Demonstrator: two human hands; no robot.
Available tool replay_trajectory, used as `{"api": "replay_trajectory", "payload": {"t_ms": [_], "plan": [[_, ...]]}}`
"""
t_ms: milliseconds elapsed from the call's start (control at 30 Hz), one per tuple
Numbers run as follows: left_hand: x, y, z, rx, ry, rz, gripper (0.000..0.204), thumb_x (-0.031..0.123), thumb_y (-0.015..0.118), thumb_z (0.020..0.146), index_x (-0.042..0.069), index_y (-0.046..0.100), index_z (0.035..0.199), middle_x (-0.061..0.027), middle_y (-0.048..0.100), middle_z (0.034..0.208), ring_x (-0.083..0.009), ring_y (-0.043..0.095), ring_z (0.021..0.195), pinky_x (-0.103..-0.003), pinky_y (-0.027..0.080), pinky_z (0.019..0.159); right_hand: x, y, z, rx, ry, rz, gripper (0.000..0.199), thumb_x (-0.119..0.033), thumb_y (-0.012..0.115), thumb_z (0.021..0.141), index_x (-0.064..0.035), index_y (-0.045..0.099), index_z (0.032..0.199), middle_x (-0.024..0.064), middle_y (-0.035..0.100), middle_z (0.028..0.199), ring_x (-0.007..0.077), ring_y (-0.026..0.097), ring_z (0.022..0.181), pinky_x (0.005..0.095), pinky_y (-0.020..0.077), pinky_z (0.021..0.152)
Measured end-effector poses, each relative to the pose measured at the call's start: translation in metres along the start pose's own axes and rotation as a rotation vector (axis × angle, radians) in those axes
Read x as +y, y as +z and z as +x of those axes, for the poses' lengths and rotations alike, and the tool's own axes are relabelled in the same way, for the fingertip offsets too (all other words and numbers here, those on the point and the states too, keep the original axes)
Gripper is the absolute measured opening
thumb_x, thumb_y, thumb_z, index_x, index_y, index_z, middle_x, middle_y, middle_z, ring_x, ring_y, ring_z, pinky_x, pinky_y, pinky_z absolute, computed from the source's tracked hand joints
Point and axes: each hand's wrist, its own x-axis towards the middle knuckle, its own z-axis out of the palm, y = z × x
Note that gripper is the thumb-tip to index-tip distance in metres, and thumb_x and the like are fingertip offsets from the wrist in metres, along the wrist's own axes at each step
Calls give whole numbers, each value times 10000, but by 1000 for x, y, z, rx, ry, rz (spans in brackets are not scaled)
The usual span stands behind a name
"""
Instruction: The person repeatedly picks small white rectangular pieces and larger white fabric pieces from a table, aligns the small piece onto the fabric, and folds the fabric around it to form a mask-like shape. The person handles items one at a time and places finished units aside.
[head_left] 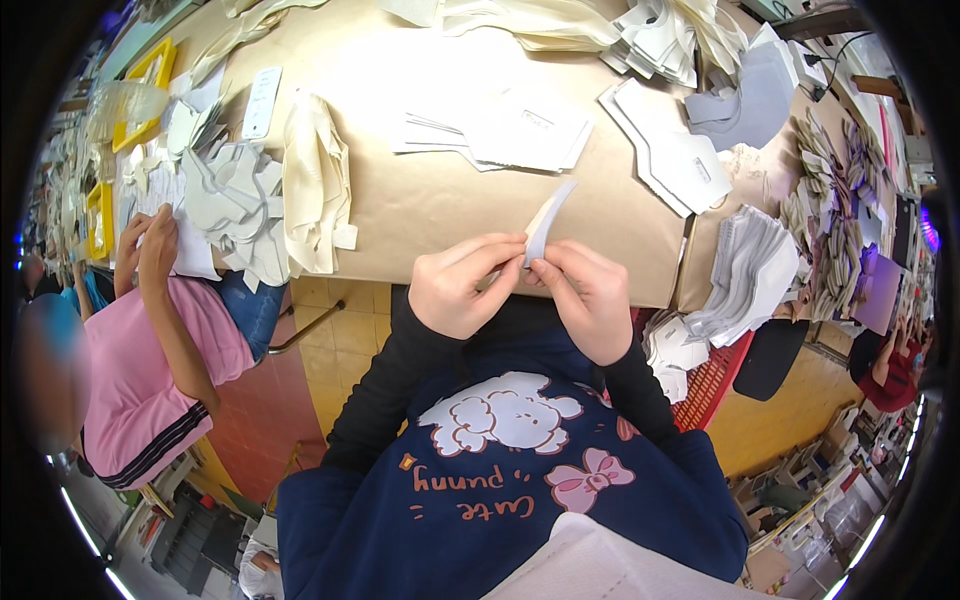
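Observation:
Over the table's near edge, my left hand (466, 284) and my right hand (588, 298) meet, both closed in a pinch. Between their fingertips stands a narrow curved strip of cut material (546, 222), cream on one side and pale grey on the other. Its lower end is partly hidden by my fingers. Just beyond the hands lies a fanned stack of white cut pieces (500, 135), with a small label on the top piece. Farther right, another stack of white pieces (660, 150) lies apart from my hands.
Cream pieces (318, 190) and a grey-white heap (240, 205) lie to the left. Grey pieces (745, 105) and a curved white stack (752, 270) are on the right. A red crate (715, 385) stands below the edge. A co-worker in pink (160, 370) sits at left.

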Motion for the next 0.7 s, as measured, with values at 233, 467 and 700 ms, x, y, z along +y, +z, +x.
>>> {"api": "replay_trajectory", "payload": {"t_ms": [233,467,700], "plan": [[-8,4,3,31,195,242,114,-5,737,796,-2,665,884,-86,732,916,-222,727,700,-296,576,576,-1,5,1,38,-118,-196,71,54,636,901,71,674,959,156,667,837,257,684,717,310,530,642],[-7,3,5,9,-115,-135,85,-37,707,831,-35,658,901,-115,733,940,-191,747,809,-289,622,740,1,6,2,31,39,67,76,24,625,937,74,677,959,138,686,836,203,698,712,292,545,639],[-9,-4,4,-46,-228,-394,196,-66,667,893,-63,710,1084,-167,744,1060,-191,738,924,-300,617,798,1,2,3,29,45,26,102,31,617,942,77,700,978,125,698,827,171,694,724,267,542,667]]}}
